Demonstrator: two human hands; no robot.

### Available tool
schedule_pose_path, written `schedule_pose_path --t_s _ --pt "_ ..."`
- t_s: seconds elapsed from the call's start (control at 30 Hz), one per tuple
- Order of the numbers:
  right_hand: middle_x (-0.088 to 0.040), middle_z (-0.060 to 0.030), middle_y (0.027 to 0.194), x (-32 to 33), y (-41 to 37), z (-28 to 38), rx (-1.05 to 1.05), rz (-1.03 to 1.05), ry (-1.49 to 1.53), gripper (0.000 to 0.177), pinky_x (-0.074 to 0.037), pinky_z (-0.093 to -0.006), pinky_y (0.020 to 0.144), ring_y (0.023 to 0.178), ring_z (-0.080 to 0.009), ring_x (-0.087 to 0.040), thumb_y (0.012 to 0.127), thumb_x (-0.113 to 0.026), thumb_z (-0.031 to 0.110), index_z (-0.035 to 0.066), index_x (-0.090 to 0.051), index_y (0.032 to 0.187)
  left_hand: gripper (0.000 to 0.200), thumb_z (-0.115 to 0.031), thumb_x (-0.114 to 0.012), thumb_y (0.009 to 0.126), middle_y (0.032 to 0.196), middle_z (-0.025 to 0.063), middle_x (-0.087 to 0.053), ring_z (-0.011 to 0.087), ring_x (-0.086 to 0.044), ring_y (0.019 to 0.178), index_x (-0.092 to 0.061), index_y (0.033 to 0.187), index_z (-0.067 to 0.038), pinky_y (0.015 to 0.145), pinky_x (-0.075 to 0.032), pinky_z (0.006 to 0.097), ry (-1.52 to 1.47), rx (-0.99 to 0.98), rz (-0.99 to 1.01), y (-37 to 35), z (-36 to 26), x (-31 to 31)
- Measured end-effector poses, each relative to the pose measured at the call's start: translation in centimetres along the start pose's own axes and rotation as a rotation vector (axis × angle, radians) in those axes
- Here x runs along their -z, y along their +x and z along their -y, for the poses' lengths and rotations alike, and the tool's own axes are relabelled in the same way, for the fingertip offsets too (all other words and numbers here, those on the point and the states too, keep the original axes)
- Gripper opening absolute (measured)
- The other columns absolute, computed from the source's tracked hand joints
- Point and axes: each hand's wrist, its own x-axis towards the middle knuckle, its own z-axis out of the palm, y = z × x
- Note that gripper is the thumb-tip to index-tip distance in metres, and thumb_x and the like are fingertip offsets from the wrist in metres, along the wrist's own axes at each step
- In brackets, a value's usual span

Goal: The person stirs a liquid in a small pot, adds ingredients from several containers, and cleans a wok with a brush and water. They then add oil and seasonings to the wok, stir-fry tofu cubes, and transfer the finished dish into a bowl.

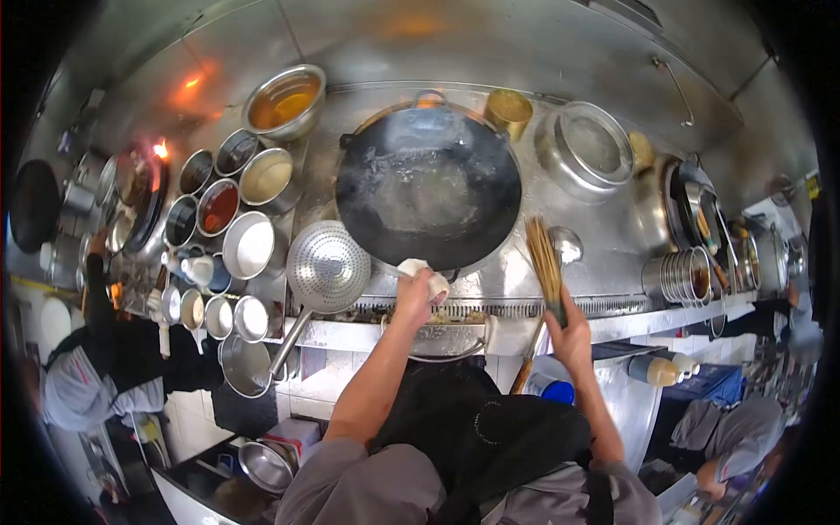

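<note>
A large black wok [429,188] with watery liquid in it sits on the steel stove in the middle. My left hand [416,296] is closed round a folded pale cloth [425,278] at the wok's near edge. To the right, my right hand [570,334] grips the dark lower end of a bamboo brush [546,262], whose bristles point up and away, beside the wok. A ladle bowl [567,245] rests just right of the brush. Left of the wok lies a perforated strainer [328,267], its handle reaching toward the front edge.
Metal pots of sauces [218,207] crowd the left side, below a bowl of orange liquid [284,102]. A steel pot [584,150] and a yellowish can [507,114] stand behind. A co-worker [83,385] is at far left near flames; another person [735,433] is at right.
</note>
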Motion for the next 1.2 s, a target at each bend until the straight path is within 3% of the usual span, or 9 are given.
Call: schedule_pose_path --t_s 0.17,0.3,0.43,0.6,0.73,0.9,1.03,1.13,1.2 --pt "-0.066 -0.0227 0.105 0.2 15.5 4.2 0.348 0.541 -0.169 0.058 -0.053 -0.0429 0.08 0.091 -0.0407 -0.066 0.083 -0.068 0.033 0.013 -0.056 0.136 0.028 -0.017 -0.063 0.09 0.101 0.0062 -0.059 0.0209 -0.063 0.086 -0.05 0.115 -0.012 0.056 -0.055 0.0372 -0.074 -0.005 0.143 0.8 0.4 1.2" --pt "-0.067 -0.0204 0.112 -5.9 24.6 15.7 -0.02 0.856 -0.383 0.063 -0.053 -0.0393 0.088 0.097 -0.0331 -0.068 0.077 -0.065 0.04 0.017 -0.057 0.135 0.03 -0.018 -0.063 0.092 0.102 0.0058 -0.059 0.021 -0.063 0.087 -0.049 0.117 -0.013 0.056 -0.056 0.0372 -0.104 0.017 0.174 0.6 0.2 1.4" --pt "-0.066 -0.0207 0.114 -15.2 21.6 14.8 0.321 0.617 -0.367 0.06 -0.05 -0.0449 0.094 0.105 -0.0388 -0.063 0.083 -0.062 0.04 0.017 -0.052 0.138 0.031 -0.013 -0.062 0.092 0.108 0.0082 -0.059 0.0249 -0.063 0.096 -0.049 0.119 -0.007 0.069 -0.057 0.0468 -0.22 0.037 0.279 0.2 -0.2 2.3" --pt "-0.069 -0.0206 0.103 -8.2 24.1 9.5 0.16 0.607 -0.736 0.052 -0.052 -0.0463 0.089 0.1 -0.037 -0.066 0.085 -0.065 0.038 0.023 -0.056 0.134 0.034 -0.008 -0.06 0.093 0.115 0.012 -0.059 0.027 -0.061 0.104 -0.05 0.125 -0.001 0.08 -0.056 0.0479 -0.344 0.037 0.301 1.0 1.5 3.6" --pt "-0.069 -0.0224 0.098 -15.1 28.2 12.3 0.184 0.385 -0.305 0.062 -0.052 -0.0479 0.082 0.093 -0.0386 -0.067 0.082 -0.067 0.041 0.016 -0.053 0.138 0.03 -0.008 -0.059 0.094 0.114 0.0117 -0.06 0.0267 -0.061 0.104 -0.051 0.122 -0.002 0.079 -0.056 0.0475 -0.358 0.082 0.305 0.3 0.5 3.3" --pt "-0.069 -0.0246 0.086 -19.0 21.3 17.7 -0.109 0.66 0.251 0.062 -0.056 -0.0403 0.07 0.055 -0.0277 -0.066 0.088 -0.062 0.035 0.007 -0.047 0.142 0.032 -0.009 -0.059 0.094 0.114 0.0103 -0.06 0.0266 -0.061 0.104 -0.05 0.124 -0.004 0.078 -0.056 0.048 -0.328 0.114 0.288 -0.1 -0.4 3.2" --pt "-0.069 -0.0227 0.097 -14.6 17.7 11.1 0.459 0.686 -0.11 0.063 -0.053 -0.0458 0.081 0.085 -0.035 -0.07 0.087 -0.065 0.04 0.021 -0.046 0.144 0.035 -0.009 -0.059 0.095 0.116 0.0095 -0.059 0.0263 -0.061 0.104 -0.048 0.127 -0.006 0.078 -0.056 0.048 -0.296 0.091 0.284 -0.7 -0.6 2.7" --pt "-0.066 -0.0191 0.108 -7.4 19.8 8.4 0.218 0.792 -0.719 0.067 -0.053 -0.0488 0.085 0.095 -0.0397 -0.067 0.088 -0.064 0.042 0.027 -0.036 0.147 0.032 -0.01 -0.058 0.095 0.116 0.0087 -0.059 0.0252 -0.061 0.104 -0.049 0.125 -0.005 0.079 -0.056 0.0467 -0.299 0.069 0.294 -0.7 -0.3 2.9" --pt "-0.064 -0.0204 0.109 -7.4 23.3 6.4 0.082 0.429 -0.769 0.06 -0.053 -0.0526 0.079 0.092 -0.0424 -0.066 0.089 -0.063 0.035 0.029 -0.038 0.144 0.03 -0.01 -0.057 0.096 0.116 0.0088 -0.059 0.0244 -0.061 0.104 -0.05 0.124 -0.003 0.08 -0.056 0.0466 -0.267 0.054 0.287 -0.1 0.2 3.2"
